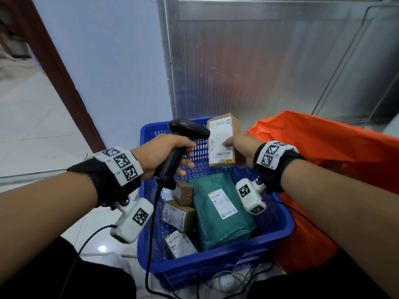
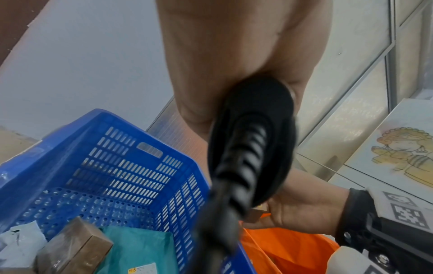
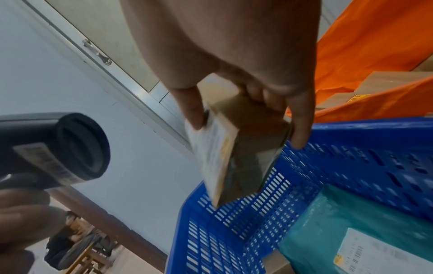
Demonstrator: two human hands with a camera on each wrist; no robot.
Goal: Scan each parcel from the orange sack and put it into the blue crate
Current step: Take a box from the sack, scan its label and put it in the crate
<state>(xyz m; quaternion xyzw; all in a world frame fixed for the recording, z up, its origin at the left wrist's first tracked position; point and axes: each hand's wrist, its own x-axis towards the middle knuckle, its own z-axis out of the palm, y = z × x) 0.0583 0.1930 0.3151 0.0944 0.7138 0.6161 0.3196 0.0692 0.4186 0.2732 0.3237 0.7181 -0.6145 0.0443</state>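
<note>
Head view: left hand (image 1: 160, 153) wrapped around the grip of a black barcode scanner (image 1: 182, 145), scanner head aimed right at the white label of a small cardboard parcel (image 1: 223, 140). Parcel held upright above the far side of the blue crate (image 1: 278, 231) by the right hand (image 1: 241, 148), thumb on the label face, fingers behind. Inside the crate: teal mailer bag (image 1: 222, 210) on the right, three small boxes (image 1: 179, 214) on the left. Orange sack (image 1: 336, 152) just right of the crate, touching its wall. Scanner cable (image 1: 151, 234) hanging down over the crate's near left corner.

Left wrist view: palm closed on the scanner handle (image 2: 248, 157), blurred; crate wall (image 2: 121, 166) and teal bag (image 2: 140, 252) below.

Right wrist view: thumb (image 3: 189, 107) and fingers (image 3: 300, 118) clamped on opposite faces of the parcel (image 3: 236, 148), above the crate's corner (image 3: 234, 213); scanner window (image 3: 79, 144) facing it from the left, apart from it; more cartons (image 3: 374, 87) visible in the sack (image 3: 374, 46).
</note>
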